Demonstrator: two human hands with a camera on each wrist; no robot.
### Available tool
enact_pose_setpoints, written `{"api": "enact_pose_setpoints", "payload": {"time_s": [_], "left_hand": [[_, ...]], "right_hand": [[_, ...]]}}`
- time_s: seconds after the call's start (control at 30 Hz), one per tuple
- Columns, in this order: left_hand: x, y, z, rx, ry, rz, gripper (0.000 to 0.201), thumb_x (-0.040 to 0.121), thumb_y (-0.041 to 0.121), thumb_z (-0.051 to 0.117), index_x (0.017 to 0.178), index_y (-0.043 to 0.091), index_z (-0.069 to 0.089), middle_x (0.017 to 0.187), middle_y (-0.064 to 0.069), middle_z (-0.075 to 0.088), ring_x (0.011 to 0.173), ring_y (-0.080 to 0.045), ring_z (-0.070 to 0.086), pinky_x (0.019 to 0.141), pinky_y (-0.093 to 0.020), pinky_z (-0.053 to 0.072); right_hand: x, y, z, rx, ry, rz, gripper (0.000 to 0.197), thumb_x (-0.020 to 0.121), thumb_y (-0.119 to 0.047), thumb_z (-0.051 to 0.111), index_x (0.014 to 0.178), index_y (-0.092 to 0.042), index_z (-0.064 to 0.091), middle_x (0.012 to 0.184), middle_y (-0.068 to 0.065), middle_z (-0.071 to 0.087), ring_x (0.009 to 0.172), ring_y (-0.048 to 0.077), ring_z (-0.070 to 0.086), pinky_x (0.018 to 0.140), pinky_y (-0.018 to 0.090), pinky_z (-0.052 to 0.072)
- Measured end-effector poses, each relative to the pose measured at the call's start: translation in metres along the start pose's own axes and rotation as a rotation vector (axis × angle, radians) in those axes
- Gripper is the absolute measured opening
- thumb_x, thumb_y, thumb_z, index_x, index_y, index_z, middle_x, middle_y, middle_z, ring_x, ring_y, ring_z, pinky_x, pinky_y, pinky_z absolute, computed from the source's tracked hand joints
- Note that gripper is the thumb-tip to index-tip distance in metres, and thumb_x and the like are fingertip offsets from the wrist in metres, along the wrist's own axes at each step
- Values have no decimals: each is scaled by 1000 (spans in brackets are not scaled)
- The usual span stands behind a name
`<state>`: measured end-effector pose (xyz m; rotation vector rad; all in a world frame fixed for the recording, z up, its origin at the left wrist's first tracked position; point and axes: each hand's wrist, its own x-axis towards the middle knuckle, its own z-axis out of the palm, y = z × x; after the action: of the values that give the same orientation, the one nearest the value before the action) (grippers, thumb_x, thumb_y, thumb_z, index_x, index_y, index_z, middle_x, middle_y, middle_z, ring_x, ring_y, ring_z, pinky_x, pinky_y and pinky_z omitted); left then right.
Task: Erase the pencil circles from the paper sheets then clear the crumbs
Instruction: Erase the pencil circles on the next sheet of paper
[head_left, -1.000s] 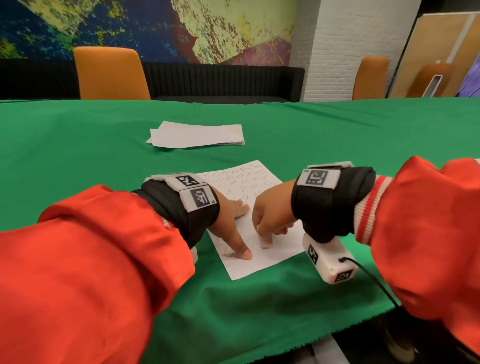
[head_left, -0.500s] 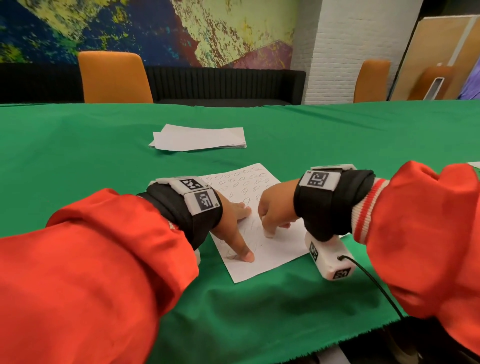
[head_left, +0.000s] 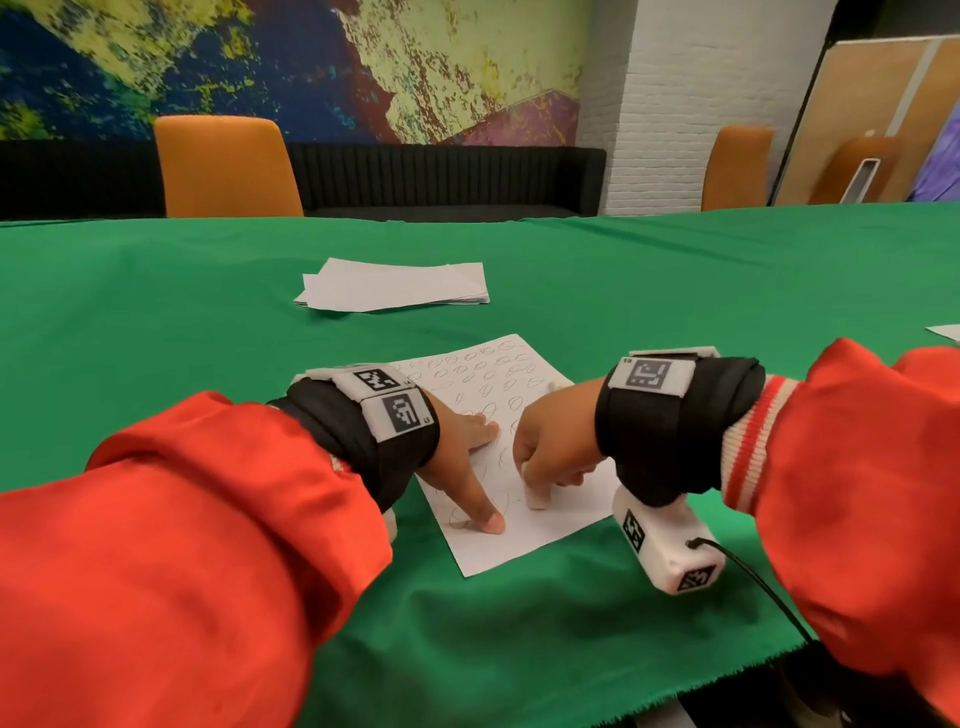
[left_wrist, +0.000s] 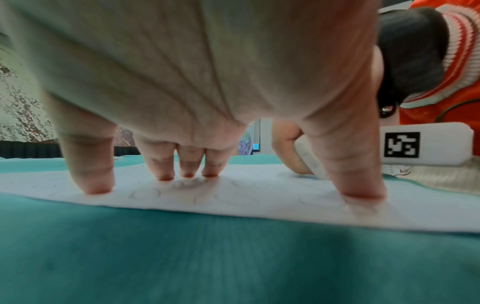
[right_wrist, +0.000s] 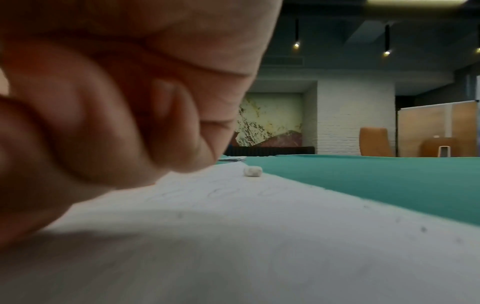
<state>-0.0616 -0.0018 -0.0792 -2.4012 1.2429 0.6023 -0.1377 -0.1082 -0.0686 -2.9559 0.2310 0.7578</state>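
Work surface: table covered by a green cloth (head_left: 597, 270); the cloth's near edge is frayed and hangs over the table edge at lower right. Lying directly on the cloth: one white paper sheet (head_left: 524, 540), flat, set at an angle near the front edge, its far part filled with rows of pencil circles (head_left: 485, 371). A small white lump (right_wrist: 252, 171) sits at the sheet's right edge; what it is cannot be told. Farther back, well apart from the sheet, a loose stack of white paper sheets (head_left: 395, 286), edges not squared. At the far right edge of the head view, a corner of another white sheet (head_left: 946, 331) lies on the cloth.
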Motion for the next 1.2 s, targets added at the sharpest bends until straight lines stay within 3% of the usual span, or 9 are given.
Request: {"api": "enact_pose_setpoints", "payload": {"time_s": [0.17,0.3,0.5,0.7,1.0,1.13,1.2], "left_hand": [[-4,4,-2,20,5,-7,105,79,67,56,152,26,-7,158,13,-8,146,-13,8,116,-36,8],[-4,2,-2,9,4,-9,106,78,67,58,152,26,-7,158,13,-7,146,-12,8,116,-35,7],[-4,3,-2,30,-3,-10,105,78,68,56,152,27,-7,158,14,-8,146,-13,9,116,-36,9],[2,0,0,2,5,8,110,75,69,60,152,27,-5,159,11,-5,146,-15,9,117,-38,7],[1,1,0,11,12,2,109,76,68,59,152,26,-5,159,11,-5,146,-14,9,117,-37,9],[1,1,0,2,17,7,109,75,68,61,152,26,-2,159,9,2,145,-16,15,115,-36,12],[0,1,0,2,13,3,108,76,67,60,152,26,-4,159,10,-2,145,-15,12,116,-36,10]], "right_hand": [[0,11,-6,-49,74,94,12,83,-24,59,82,-13,64,58,-4,53,54,11,45,54,20,38],[-4,1,1,-37,10,2,13,81,-27,62,81,-13,63,59,-5,53,56,11,46,54,19,36],[-4,5,-3,-94,80,89,15,83,-27,60,84,-12,64,57,-4,51,53,11,44,51,20,35],[-6,-7,3,-68,22,-1,14,81,-27,62,83,-13,63,59,-4,52,63,14,48,57,21,36],[-6,0,3,6,55,16,12,80,-25,60,75,-15,61,55,-6,53,54,11,46,55,22,38],[-6,-7,5,80,-44,-41,11,80,-23,64,74,-16,59,54,-5,51,50,11,43,50,19,36],[-5,-7,2,9,21,-17,14,81,-27,63,79,-14,63,56,-5,52,54,12,45,52,20,36]]}}
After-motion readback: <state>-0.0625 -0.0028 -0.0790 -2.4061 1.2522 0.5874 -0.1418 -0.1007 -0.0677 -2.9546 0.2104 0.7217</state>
